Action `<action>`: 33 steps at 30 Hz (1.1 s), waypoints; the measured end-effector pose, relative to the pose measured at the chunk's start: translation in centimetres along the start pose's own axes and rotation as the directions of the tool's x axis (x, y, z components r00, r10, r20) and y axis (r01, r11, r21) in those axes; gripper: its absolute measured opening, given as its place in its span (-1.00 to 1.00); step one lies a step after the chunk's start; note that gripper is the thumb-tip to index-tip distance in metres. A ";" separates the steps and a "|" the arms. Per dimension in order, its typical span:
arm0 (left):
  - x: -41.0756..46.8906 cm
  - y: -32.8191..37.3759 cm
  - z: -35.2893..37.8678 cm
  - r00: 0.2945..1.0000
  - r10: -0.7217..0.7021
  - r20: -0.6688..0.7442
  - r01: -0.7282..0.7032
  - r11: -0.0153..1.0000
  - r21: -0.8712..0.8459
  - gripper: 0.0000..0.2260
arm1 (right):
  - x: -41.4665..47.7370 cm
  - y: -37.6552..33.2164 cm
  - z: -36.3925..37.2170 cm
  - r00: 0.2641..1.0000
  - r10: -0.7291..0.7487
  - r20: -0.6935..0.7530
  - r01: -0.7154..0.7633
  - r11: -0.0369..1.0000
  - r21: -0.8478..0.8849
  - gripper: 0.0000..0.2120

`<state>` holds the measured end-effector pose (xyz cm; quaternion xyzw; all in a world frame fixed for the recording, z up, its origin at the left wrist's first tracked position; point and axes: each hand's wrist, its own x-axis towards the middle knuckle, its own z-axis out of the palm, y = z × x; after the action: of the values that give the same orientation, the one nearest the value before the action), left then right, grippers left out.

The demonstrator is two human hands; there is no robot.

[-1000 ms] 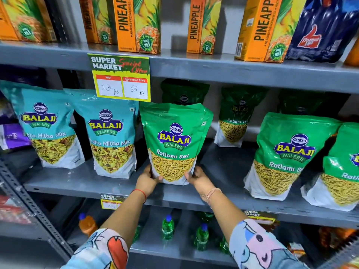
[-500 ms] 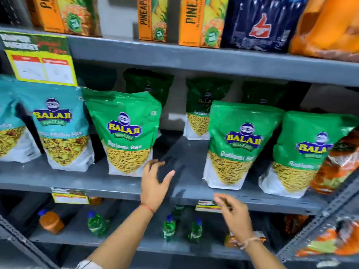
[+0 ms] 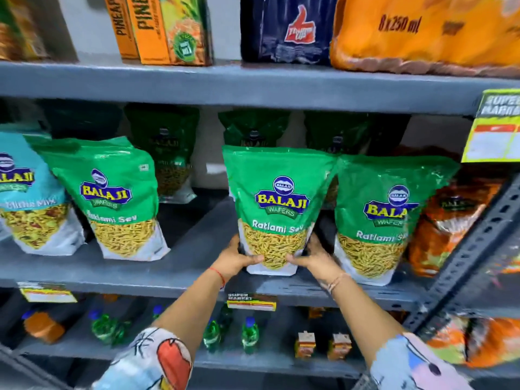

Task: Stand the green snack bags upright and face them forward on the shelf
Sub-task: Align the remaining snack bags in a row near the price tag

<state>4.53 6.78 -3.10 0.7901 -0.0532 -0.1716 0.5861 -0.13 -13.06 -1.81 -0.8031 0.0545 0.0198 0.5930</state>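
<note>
Three green Balaji Ratlami Sev bags stand in the front row of the grey middle shelf [image 3: 180, 274]. The middle green bag [image 3: 277, 204] is upright and faces forward; my left hand [image 3: 235, 258] grips its lower left corner and my right hand [image 3: 316, 258] its lower right corner. The left green bag [image 3: 112, 198] stands apart, leaning slightly. Touching the held bag's right side is the right green bag [image 3: 385, 218], tilted a little. More green bags [image 3: 166, 153] stand in shadow at the back.
A teal Balaji bag [image 3: 25, 198] stands at far left and an orange snack bag [image 3: 447, 220] at far right by a slanted metal upright [image 3: 475, 249]. Juice cartons [image 3: 168, 29] and drink packs sit above; small green bottles [image 3: 249, 336] below. A price tag [image 3: 495, 128] hangs top right.
The view has shifted right. Both hands, free half a second ago after leaving the left green bag, now grip the bottom corners of the middle green bag.
</note>
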 end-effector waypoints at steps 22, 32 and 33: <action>-0.6 1.1 -9.5 0.954 0.266 -0.141 -0.301 0.813 -0.499 -0.52 | 1.8 -5.1 5.6 0.945 -0.114 -0.307 0.267 0.812 0.518 -0.31; 0.7 4.8 -9.6 0.943 0.116 -0.313 -0.297 0.719 -0.629 -0.81 | 3.4 -9.2 5.8 0.890 0.058 -0.452 0.324 0.617 0.717 -0.77; 0.7 5.1 -9.6 0.943 0.110 -0.316 -0.294 0.720 -0.628 -0.77 | 3.4 -9.2 5.7 0.894 0.064 -0.443 0.317 0.607 0.729 -0.77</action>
<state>9.03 13.75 4.00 0.5323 0.0011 -0.0103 0.8465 4.48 -5.20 4.91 -0.4473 0.1266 -0.2248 0.8564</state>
